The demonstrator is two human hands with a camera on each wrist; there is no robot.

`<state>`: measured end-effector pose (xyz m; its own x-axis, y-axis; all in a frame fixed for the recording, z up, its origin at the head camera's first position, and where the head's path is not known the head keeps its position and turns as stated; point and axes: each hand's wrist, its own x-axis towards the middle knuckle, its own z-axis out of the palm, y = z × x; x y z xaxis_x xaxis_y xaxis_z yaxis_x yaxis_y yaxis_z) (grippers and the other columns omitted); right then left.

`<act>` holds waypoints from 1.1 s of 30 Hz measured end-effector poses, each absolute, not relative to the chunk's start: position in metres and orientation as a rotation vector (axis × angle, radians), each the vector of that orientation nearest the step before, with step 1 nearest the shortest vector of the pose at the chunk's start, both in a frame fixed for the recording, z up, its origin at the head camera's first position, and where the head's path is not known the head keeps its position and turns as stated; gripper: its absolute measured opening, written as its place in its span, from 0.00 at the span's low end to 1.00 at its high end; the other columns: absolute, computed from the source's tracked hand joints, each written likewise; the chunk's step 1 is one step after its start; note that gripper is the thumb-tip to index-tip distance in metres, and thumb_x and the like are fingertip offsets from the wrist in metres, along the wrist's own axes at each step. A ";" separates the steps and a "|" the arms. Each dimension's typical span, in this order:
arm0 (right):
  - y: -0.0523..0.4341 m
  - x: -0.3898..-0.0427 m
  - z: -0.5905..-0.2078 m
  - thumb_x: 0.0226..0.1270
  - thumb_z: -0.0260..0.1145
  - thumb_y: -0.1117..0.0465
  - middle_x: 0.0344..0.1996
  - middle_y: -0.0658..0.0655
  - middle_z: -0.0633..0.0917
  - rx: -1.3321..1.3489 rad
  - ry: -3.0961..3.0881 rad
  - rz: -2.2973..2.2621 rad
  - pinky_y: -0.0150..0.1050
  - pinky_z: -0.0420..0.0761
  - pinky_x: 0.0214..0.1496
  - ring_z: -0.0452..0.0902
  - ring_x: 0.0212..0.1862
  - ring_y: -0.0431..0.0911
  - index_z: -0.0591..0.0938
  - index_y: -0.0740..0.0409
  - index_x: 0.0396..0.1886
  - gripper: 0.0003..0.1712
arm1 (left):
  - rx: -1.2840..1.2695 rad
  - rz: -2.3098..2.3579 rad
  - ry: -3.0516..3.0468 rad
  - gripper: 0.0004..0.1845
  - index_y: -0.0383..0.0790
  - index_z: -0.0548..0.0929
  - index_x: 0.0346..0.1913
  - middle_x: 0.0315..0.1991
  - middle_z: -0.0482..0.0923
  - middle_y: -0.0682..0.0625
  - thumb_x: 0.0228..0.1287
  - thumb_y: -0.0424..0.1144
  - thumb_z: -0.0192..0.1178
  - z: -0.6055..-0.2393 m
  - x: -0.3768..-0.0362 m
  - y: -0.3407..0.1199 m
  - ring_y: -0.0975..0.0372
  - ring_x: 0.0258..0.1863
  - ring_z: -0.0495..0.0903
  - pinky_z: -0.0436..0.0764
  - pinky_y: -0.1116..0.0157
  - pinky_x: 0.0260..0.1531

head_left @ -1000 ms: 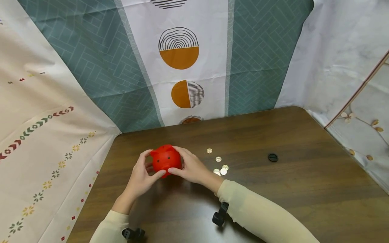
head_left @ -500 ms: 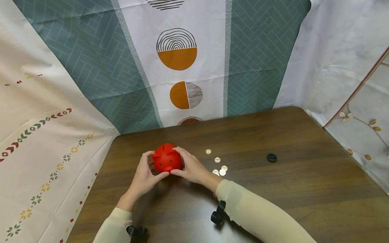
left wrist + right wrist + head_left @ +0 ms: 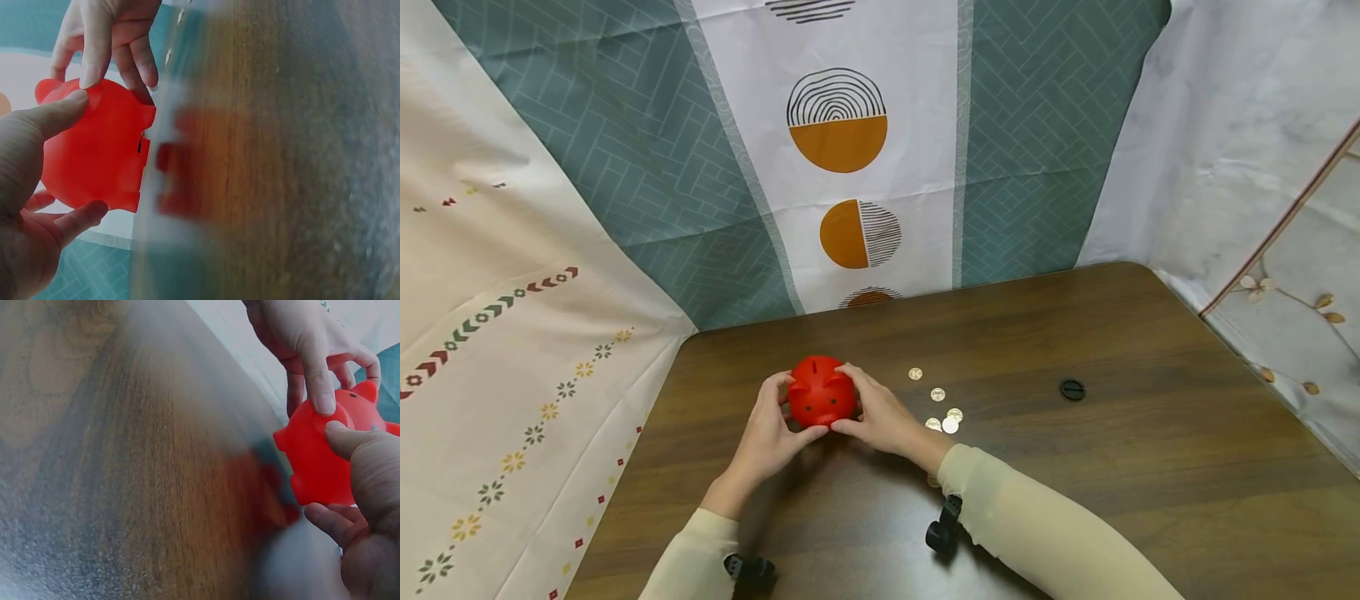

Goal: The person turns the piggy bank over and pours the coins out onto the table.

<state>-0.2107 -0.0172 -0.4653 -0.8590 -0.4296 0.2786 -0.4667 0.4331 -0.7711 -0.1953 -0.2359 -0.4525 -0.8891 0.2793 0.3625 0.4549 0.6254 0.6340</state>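
A red piggy bank (image 3: pixel 822 396) is between my two hands, its face toward me and the slot on its top showing in the head view. My left hand (image 3: pixel 767 433) grips its left side and my right hand (image 3: pixel 880 417) its right, thumbs meeting near the snout. In the left wrist view the bank (image 3: pixel 94 153) is close over the table, its feet pointing down and a dark opening showing on its underside. The right wrist view shows the thumbs on the snout of the bank (image 3: pixel 319 456), with fingers curled around its sides.
Several gold coins (image 3: pixel 937 394) lie on the wooden table (image 3: pixel 1000 508) to the right of the bank, one partly behind the right sleeve. A round black stopper (image 3: pixel 1072 389) lies farther right. Patterned cloths (image 3: pixel 1030 150) hang behind the table's far edge.
The piggy bank has tilted back so that its slot came into view, and it has shifted slightly right with both hands. A coin has come into view by the right sleeve.
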 end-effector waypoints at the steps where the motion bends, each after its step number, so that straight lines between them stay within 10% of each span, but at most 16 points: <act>1: -0.017 -0.211 -0.466 0.56 0.74 0.52 0.66 0.53 0.68 0.823 -2.623 1.430 0.28 0.79 0.37 0.78 0.42 0.48 0.60 0.49 0.70 0.46 | -0.604 -1.115 -2.619 0.46 0.41 0.60 0.62 0.63 0.61 0.45 0.43 0.38 0.79 -0.453 -0.195 -0.235 0.49 0.55 0.75 0.82 0.55 0.44; 33: -0.017 -0.214 -0.488 0.51 0.77 0.53 0.72 0.54 0.63 0.786 -2.520 1.516 0.30 0.82 0.41 0.83 0.42 0.46 0.65 0.41 0.70 0.46 | -0.583 -1.154 -2.672 0.45 0.42 0.59 0.59 0.63 0.60 0.45 0.41 0.36 0.79 -0.461 -0.202 -0.238 0.48 0.58 0.73 0.78 0.52 0.50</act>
